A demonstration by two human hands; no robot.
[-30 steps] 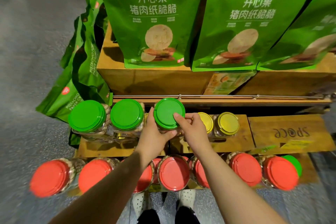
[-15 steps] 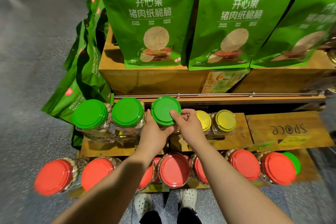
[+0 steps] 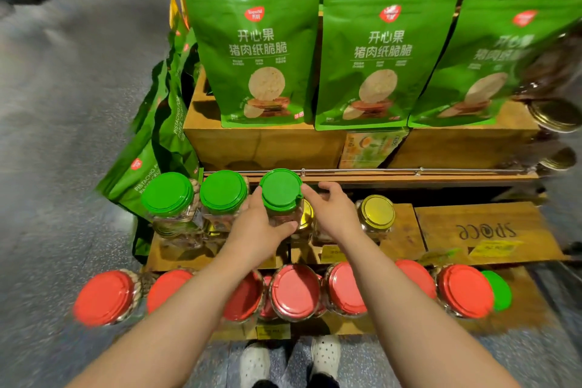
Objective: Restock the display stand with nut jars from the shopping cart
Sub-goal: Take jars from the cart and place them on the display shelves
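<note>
Green-lidded jar (image 3: 281, 189) stands on the middle wooden shelf (image 3: 478, 230), third in a row beside two matching jars (image 3: 195, 195), with yellow-lidded jars (image 3: 377, 213) to its right. The left hand (image 3: 256, 230) grips its side with fingers and thumb curled around it; the right hand (image 3: 332, 209) rests loosely open, fingertips touching the lid's right edge. Red-lidded jars (image 3: 294, 291) line the lower shelf, and green pouches (image 3: 258, 47) stand above.

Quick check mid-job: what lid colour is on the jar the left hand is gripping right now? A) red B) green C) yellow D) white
B: the left hand wraps the body of the jar, whose lid is green, third in the green-lidded row; the right hand touches its far side.
</note>
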